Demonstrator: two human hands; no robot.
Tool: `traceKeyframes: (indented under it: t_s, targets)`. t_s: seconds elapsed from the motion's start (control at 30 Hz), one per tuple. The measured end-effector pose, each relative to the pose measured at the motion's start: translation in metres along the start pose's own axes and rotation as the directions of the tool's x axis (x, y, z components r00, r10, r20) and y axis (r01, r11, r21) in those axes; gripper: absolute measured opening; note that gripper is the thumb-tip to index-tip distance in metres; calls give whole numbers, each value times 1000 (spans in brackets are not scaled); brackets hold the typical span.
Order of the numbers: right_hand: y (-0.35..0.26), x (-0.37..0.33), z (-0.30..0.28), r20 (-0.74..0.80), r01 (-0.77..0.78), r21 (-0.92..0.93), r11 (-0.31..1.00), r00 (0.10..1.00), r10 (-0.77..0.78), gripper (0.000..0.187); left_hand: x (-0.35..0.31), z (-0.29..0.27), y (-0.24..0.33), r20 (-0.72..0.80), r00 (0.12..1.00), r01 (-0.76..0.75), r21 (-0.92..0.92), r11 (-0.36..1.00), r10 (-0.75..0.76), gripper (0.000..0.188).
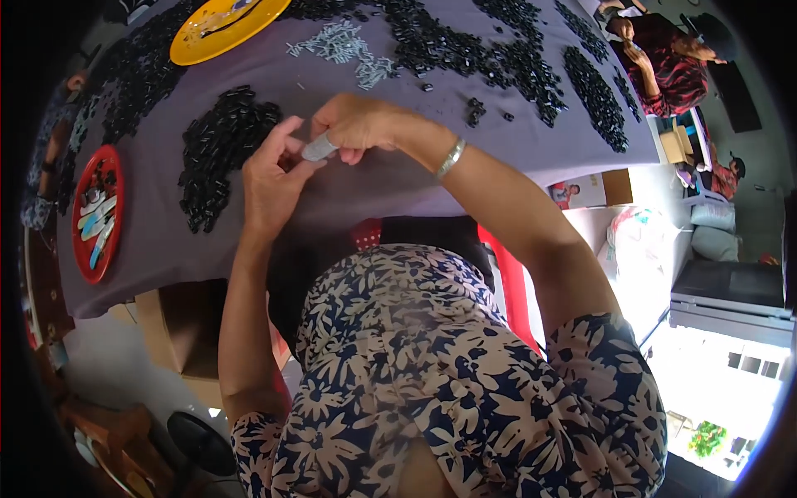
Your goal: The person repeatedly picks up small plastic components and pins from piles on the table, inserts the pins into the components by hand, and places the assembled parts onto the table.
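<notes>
My left hand (272, 173) and my right hand (353, 126) meet above the near part of the cloth-covered table. Between them is a light grey piece (320, 148), at my right thumb; whether it is a wrapping on the thumb or a separate thing I cannot tell. My left thumb and curled fingers close in on its end. The fingers of my right hand are bent and pressed together. Anything small they pinch is hidden. Just left of my hands lies a heap of small black cylindrical pieces (217, 149). Beyond them lie small pale grey pieces (340, 43).
A red oval tray (118, 220) with several small knife-like tools stands at the left. At the back is a yellow plate (187, 48). More black pieces (465, 50) spread over the purple-grey cloth (498, 149). Another person (677, 70) sits at the far right.
</notes>
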State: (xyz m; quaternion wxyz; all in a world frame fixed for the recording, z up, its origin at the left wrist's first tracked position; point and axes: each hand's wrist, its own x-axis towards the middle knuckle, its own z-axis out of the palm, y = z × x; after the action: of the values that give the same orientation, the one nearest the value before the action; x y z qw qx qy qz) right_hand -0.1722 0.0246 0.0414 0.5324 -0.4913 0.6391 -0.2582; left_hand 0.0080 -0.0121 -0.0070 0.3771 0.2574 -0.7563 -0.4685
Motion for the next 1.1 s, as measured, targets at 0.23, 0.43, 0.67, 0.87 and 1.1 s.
traceKeyframes:
  t_s: [0.23, 0.43, 0.67, 0.87, 1.1]
  targets:
    - [-2, 2, 5, -19, 49, -106, 993, 999, -51, 22, 4, -4, -5, 75, 996, 38, 78, 996, -44, 55]
    - [-5, -10, 9, -86, 6, -154, 988, 996, -20, 19, 0, -5, 4, 118, 990, 75, 20, 997, -77, 57]
    - [32, -51, 13, -280, 302, -47, 952, 911, -302, 11, -2, -5, 10, 119, 993, -36, 85, 996, 26, 30]
    - [93, -102, -56, -609, 63, -748, 661, 330, -721, 13, -2, -8, 21, 149, 986, -94, 151, 984, 71, 17]
    - [108, -125, -110, -509, -22, -804, 594, 541, -670, 23, -2, -6, 19, 156, 985, -91, 148, 985, 68, 17]
